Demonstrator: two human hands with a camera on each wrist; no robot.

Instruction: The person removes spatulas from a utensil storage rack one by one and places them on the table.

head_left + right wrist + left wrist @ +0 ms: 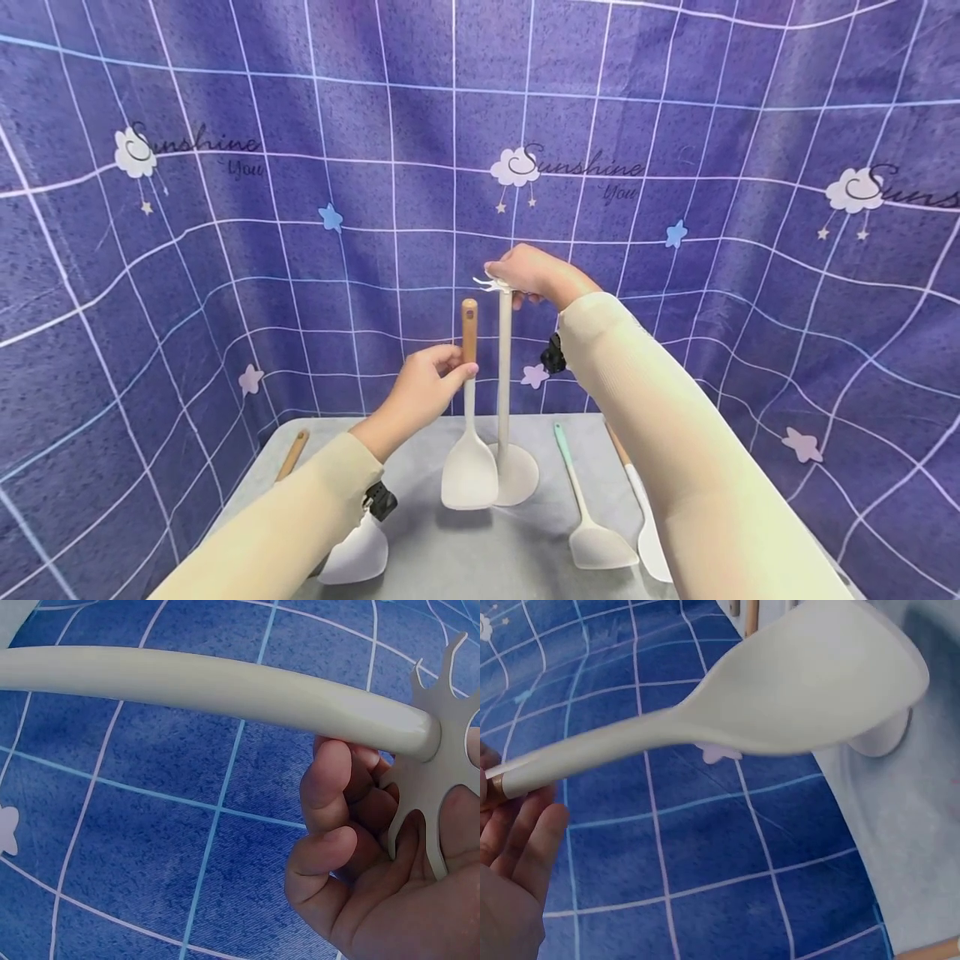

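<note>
In the head view my left hand (427, 383) pinches a spatula (470, 483) low on its wooden handle. The spatula stands upright, its white blade lowest and just in front of the utensil stand. This cream stand (505, 367) has a tall pole, a round base (521, 477) and a crown of hooks (492, 285) on top. My right hand (534, 271) holds that crown from above. Several hooks (420, 802) lie against the palm in the right wrist view, with the fingers curled beneath them. The left wrist view shows the blade (817, 682) apart from the hand, which grips the handle's lower end.
On the grey table (420, 558) lie a green-handled spatula (598, 546) and a wooden-handled white utensil (651, 550) at right, partly behind my right sleeve. Another white utensil (358, 554) lies at left, partly under my left arm. A blue-purple gridded cloth (420, 208) hangs behind.
</note>
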